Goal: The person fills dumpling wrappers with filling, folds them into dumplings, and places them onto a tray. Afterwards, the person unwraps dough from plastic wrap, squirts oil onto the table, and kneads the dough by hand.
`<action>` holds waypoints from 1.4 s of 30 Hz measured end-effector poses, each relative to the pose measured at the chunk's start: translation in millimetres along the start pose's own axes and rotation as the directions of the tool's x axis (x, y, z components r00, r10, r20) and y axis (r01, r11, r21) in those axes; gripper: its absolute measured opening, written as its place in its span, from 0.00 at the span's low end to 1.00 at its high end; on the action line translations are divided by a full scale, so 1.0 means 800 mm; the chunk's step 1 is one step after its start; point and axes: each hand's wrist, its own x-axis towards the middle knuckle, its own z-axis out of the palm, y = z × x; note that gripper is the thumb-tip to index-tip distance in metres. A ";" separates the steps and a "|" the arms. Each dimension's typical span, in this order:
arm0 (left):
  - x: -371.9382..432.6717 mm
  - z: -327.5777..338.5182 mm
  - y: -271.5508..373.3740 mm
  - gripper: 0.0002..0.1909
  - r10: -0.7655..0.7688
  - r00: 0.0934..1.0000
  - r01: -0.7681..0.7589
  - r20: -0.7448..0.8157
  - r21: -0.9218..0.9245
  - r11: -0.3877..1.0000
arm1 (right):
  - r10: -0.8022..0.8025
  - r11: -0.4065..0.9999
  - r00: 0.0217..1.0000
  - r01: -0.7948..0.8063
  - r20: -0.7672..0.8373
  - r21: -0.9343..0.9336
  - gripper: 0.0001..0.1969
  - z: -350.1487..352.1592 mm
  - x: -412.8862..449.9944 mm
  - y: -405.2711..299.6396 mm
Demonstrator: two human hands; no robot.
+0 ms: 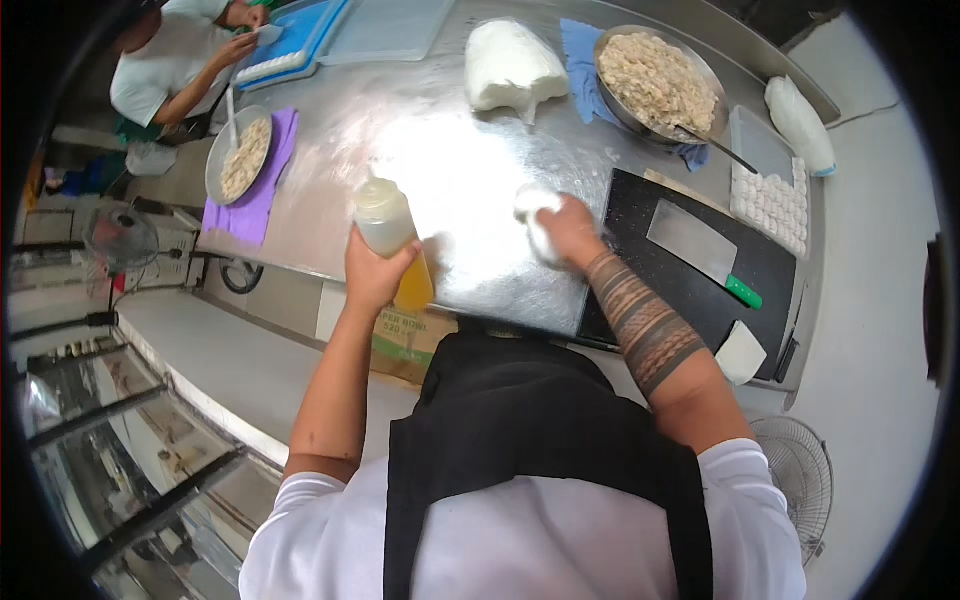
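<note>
My left hand [381, 271] is closed around a squeeze bottle [394, 232] of yellow liquid, tilted at the near edge of the steel table [330, 172]. My right hand [571, 229] grips a blurred white cloth or piece of dough [538, 217] on the shiny tabletop, left of a black cutting board [637, 217]. On that board lies a cleaver [694, 240] with a green handle. Beyond my hands sits a large white mass of dough [514, 67], partly under clear plastic.
A steel bowl of filling [660, 82] with a utensil stands on a blue cloth [581, 64]. Small dough pieces [769, 202] lie at right, beside a white bag [799, 124]. At left are a smaller bowl [244, 157] on a purple cloth [274, 172] and a co-worker [176, 67] by a blue tray [304, 37].
</note>
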 end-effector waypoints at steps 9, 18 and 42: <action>-0.099 0.013 -0.046 0.33 -0.543 0.732 0.470 0.412 0.271 0.840 | -0.036 0.650 0.987 -0.097 0.158 0.754 0.18 -0.065 -0.028 0.048; -0.035 0.057 0.005 0.29 -0.659 0.454 0.726 0.599 0.180 0.664 | -0.036 0.594 0.995 -0.052 0.090 0.802 0.21 -0.119 -0.104 0.126; 0.028 0.048 0.065 0.47 -0.006 0.791 0.111 0.612 -0.134 0.985 | -0.256 0.966 0.965 0.258 -0.049 0.033 0.28 -0.091 -0.109 0.040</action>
